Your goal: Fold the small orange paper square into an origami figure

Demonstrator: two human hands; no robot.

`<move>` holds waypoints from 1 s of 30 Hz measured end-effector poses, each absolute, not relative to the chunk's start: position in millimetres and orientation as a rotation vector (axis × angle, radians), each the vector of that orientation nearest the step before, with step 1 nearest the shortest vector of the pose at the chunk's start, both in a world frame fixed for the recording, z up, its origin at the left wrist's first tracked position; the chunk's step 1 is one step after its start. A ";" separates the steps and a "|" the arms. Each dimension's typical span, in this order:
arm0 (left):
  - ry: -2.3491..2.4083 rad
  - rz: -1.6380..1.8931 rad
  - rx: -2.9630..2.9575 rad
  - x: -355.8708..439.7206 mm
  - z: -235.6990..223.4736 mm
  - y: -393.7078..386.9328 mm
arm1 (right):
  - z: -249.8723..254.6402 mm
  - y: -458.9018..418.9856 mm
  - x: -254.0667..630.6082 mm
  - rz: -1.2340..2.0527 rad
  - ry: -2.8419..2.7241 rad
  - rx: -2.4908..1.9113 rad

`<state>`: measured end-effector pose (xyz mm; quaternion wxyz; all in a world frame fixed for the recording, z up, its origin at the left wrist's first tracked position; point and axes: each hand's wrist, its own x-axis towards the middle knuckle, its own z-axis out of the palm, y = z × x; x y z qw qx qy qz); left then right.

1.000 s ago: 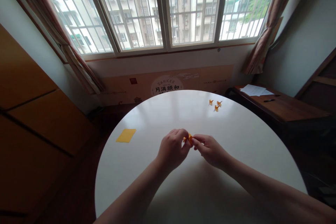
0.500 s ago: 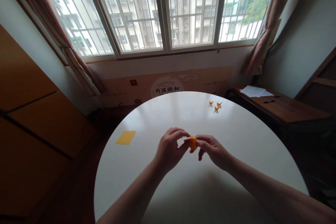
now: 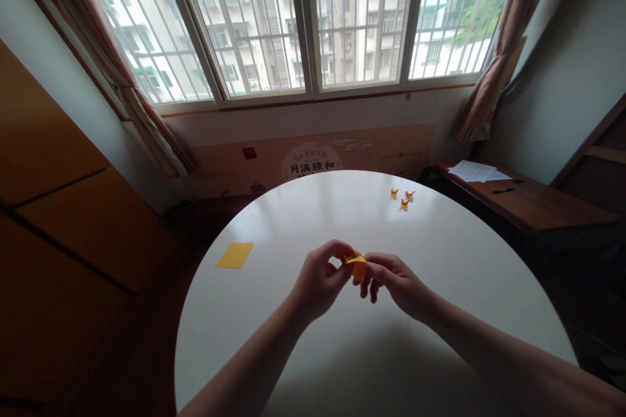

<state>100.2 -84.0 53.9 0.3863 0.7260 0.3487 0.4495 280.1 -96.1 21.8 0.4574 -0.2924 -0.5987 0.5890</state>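
Observation:
A small folded piece of yellow origami paper point(image 3: 359, 267) is held above the white round table point(image 3: 415, 352). My left hand point(image 3: 323, 277) pinches its left side between thumb and forefinger. On the opposite side, my right hand point(image 3: 394, 277) grips it with thumb and forefinger, the other fingers curled below. Parts of the folds are hidden behind the fingertips. To the left lies a flat stack of yellow square paper point(image 3: 235, 255). Three small folded paper cranes point(image 3: 404, 204) stand grouped near the far right of the table.
Behind the table are a barred window point(image 3: 357, 19) and a printed cardboard panel point(image 3: 313, 156). A brown side table point(image 3: 528, 202) at right bears white paper sheets point(image 3: 476, 171) and a dark pen point(image 3: 503, 191). Wooden cabinets point(image 3: 63, 208) stand at left.
My left fingers have closed in on the folded paper, and its upper flap now lies flatter towards the left. The cranes and the square paper stay put.

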 end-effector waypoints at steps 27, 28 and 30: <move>1.041 1.231 2.154 100.5 53.4 -88.4 | 25.3 -103.2 275.4 1.183 -1.345 -0.785; 1.045 1.234 2.147 100.6 53.2 -88.5 | 25.8 -103.1 274.9 1.195 -1.332 -0.789; 1.050 1.235 2.138 100.9 53.0 -88.6 | 26.6 -103.0 274.1 1.217 -1.314 -0.802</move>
